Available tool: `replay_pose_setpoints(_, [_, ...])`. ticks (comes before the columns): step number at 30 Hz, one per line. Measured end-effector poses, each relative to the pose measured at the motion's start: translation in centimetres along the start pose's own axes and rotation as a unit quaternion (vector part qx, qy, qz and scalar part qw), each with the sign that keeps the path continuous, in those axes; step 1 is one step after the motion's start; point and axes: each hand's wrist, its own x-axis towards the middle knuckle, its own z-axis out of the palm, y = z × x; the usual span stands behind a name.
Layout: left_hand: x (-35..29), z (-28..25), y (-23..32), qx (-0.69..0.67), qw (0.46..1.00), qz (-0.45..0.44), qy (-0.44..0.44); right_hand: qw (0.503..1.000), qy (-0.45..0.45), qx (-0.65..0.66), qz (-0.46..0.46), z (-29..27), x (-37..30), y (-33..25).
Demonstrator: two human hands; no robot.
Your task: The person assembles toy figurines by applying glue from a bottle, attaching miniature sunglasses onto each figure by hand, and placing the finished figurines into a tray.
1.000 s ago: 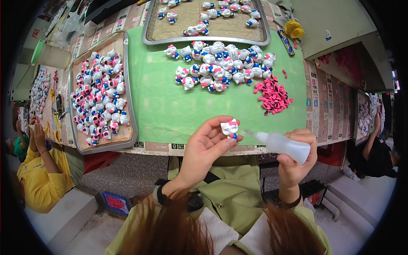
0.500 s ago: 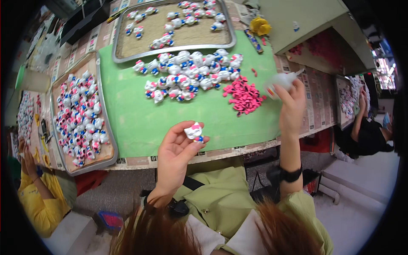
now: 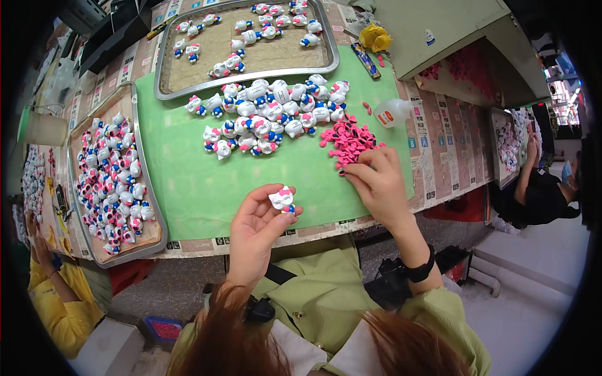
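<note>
My left hand (image 3: 256,222) holds a small white cat figurine (image 3: 282,199) with a pink bow and blue clothing between thumb and fingers, its face turned up. At the near edge of a heap of small pink pieces (image 3: 352,141), my right hand (image 3: 379,182) pinches one small piece (image 3: 342,173), dark on its visible side. A translucent squeeze bottle (image 3: 392,113) with a red label rests on the table just beyond the heap, its nozzle pointing right. Left of the heap, many similar figurines (image 3: 276,111) lie crowded on the green mat (image 3: 188,200).
At the back, a metal tray (image 3: 248,81) holds spaced-out figurines. Another tray (image 3: 164,235) on the left is full of them. A grey cabinet (image 3: 451,28) overhangs the back right, near a yellow crumpled object (image 3: 375,37). Co-workers sit at either side.
My right hand has put the squeeze bottle down and moved left and nearer to the pink heap. My left hand still holds the figurine, almost unmoved. The view has shifted slightly.
</note>
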Motion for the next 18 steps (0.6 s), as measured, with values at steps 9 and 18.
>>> replay_pose_setpoints(9, [-0.1, 0.2, -0.5, -0.028, 0.996, -0.069, -0.051, 0.953, 0.012, 0.265, 0.149, 1.1, -0.4, -3.9])
replay_pose_setpoints(18, [-0.3, 0.3, -0.6, -0.019, 0.995, -0.046, -0.084, 0.973, 0.044, 0.206, -0.090, 1.6, -0.2, -5.5])
